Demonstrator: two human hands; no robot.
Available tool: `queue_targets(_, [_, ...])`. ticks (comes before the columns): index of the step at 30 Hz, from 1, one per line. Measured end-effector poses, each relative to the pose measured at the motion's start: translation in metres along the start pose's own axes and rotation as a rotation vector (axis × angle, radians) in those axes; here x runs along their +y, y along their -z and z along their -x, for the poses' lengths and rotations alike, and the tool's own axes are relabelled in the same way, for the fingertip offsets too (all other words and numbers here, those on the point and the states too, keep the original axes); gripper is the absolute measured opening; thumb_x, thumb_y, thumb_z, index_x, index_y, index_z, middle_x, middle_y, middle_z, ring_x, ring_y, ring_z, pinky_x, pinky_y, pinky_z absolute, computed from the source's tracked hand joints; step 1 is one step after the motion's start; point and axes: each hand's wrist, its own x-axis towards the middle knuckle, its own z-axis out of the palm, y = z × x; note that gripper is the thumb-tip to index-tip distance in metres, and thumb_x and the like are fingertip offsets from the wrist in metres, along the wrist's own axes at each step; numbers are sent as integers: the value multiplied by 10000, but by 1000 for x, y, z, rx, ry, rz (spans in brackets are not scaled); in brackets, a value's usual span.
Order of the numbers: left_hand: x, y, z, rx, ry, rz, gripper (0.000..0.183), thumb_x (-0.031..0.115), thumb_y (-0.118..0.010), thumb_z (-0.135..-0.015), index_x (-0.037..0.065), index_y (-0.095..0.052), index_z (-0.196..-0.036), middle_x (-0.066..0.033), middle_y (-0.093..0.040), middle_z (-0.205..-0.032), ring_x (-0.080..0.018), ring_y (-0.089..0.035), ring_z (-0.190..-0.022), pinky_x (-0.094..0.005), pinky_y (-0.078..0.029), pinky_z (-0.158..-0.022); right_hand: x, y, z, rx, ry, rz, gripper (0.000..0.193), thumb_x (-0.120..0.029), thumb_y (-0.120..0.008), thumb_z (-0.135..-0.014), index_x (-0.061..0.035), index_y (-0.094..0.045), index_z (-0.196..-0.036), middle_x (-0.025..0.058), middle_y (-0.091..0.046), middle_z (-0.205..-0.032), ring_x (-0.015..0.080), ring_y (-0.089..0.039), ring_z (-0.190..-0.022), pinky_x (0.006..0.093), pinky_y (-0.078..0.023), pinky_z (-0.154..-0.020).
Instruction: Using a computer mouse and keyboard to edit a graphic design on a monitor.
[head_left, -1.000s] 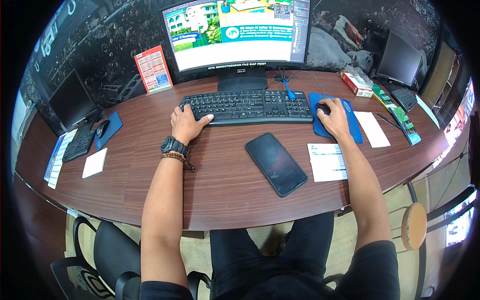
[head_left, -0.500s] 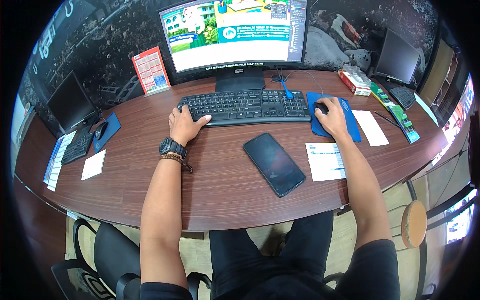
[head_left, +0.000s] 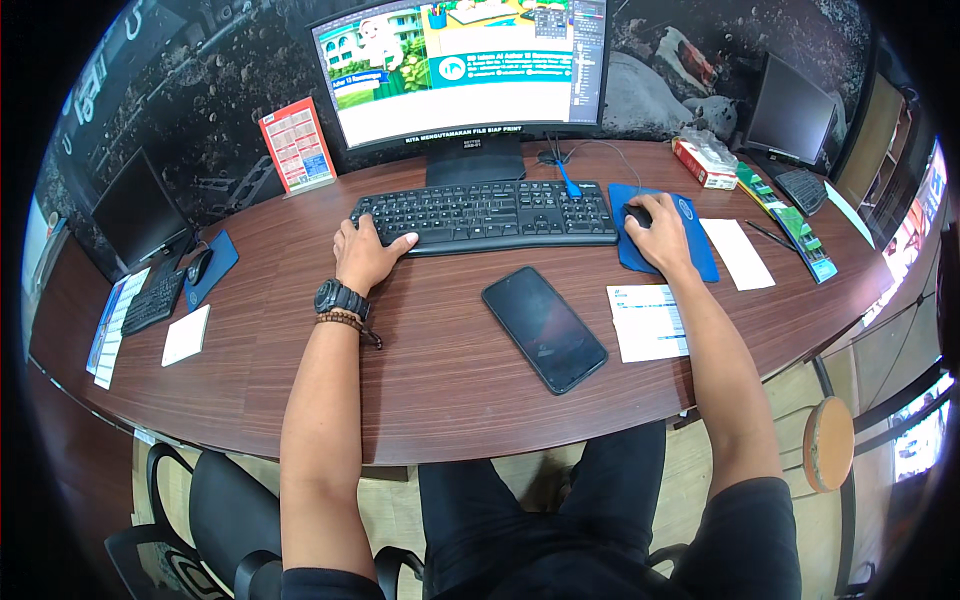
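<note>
My left hand (head_left: 364, 256) rests at the left end of a black keyboard (head_left: 470, 218), its fingers spread over the keys and the thumb stretched to the right along the near edge. A dark watch (head_left: 341, 297) and a beaded bracelet are on that wrist. To the right, my right hand (head_left: 660, 240) is curled over a black mouse (head_left: 637, 214), mostly hidden under the fingers. The mouse lies on a blue mouse pad (head_left: 704, 263). Behind the keyboard stands a lit monitor (head_left: 385, 115) with a colourful graphic layout on it.
Nearer me lie a black phone (head_left: 545, 330) and a printed paper (head_left: 645, 340), partly under my right forearm. A red desk calendar (head_left: 297, 145), a small box (head_left: 703, 166), a white sheet (head_left: 738, 254) and a pen (head_left: 768, 236) surround the workspace. Dark screens flank both sides.
The whole view has shifted slightly, with the desk items appearing a little further left. Both hands keep their places on the keyboard and the mouse.
</note>
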Motion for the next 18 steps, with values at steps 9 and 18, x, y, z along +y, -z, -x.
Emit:
queue_targets(9, [0,-1,0,-14,8,6,961,641,-747,-782,-86,-508,-1363,-339,-481,-1338,-489,-457,-1264,-530,-383,-1082,0,0,0,-3,-7,-19,343,-212,-661,-821,-59,-696,-1125,167,-615,-1173,358,-620,-1097,424,-496,-963])
queue_targets(18, [1,0,0,-21,17,-3,963,645,-742,-785,-85,-505,-1366,-345,-471,-1352,-489,-450,-1276,-529,-382,-1085,1,-1,0,14,6,-16,338,-207,-667,-832,-52,-696,-1131,167,-620,-1148,353,-618,-1090,417,-489,-963])
